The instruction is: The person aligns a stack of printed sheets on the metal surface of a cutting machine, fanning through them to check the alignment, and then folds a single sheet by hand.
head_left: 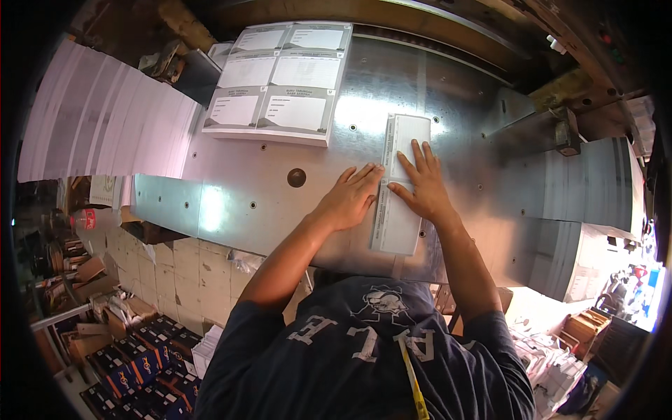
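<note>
Part of the narrow paper stack hidden under the right hand, print on the sheets too small to tell

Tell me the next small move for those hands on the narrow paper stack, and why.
Probably square the narrow paper stack by nudging its left edge with the left hand, while the right hand presses flat on top. It lies slightly tilted on the metal table.
</note>
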A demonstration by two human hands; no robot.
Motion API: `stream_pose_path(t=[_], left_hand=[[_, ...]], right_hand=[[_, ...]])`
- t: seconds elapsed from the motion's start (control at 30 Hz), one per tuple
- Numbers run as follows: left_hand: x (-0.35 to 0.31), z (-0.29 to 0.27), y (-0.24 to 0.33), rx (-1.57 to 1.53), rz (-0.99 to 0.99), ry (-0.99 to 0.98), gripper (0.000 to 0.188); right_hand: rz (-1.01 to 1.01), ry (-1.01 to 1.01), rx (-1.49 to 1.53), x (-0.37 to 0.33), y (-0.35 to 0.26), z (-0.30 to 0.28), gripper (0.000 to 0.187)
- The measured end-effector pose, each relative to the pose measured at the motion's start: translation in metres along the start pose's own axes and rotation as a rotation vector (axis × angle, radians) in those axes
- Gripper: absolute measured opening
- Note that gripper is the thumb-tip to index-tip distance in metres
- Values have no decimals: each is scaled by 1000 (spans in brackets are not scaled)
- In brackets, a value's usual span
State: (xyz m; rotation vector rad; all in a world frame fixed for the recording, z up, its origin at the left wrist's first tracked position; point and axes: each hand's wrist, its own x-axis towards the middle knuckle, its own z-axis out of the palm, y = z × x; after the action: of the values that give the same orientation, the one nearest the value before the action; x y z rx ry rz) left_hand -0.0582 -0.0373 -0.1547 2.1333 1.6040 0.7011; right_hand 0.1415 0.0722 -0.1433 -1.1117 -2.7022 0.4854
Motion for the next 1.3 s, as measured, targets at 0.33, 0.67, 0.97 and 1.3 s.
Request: stream_pose_path(t=[0.33, 0.67, 0.97, 1.3], left_hand=[[0, 5, -8, -31, 33, 54, 49], [-1, 0, -6, -143, -44, 40, 50], [-2, 2, -2, -42, 17, 89, 55], [14, -7, 17, -861, -507, 367, 71]], right_hand=[[5, -16, -69, 5, -6, 4, 70], [60, 266, 352, -2, 10, 5, 80], [622, 41, 1455, -60, 42, -72, 63], [565, 107, 1541, -65, 34, -68, 36]])
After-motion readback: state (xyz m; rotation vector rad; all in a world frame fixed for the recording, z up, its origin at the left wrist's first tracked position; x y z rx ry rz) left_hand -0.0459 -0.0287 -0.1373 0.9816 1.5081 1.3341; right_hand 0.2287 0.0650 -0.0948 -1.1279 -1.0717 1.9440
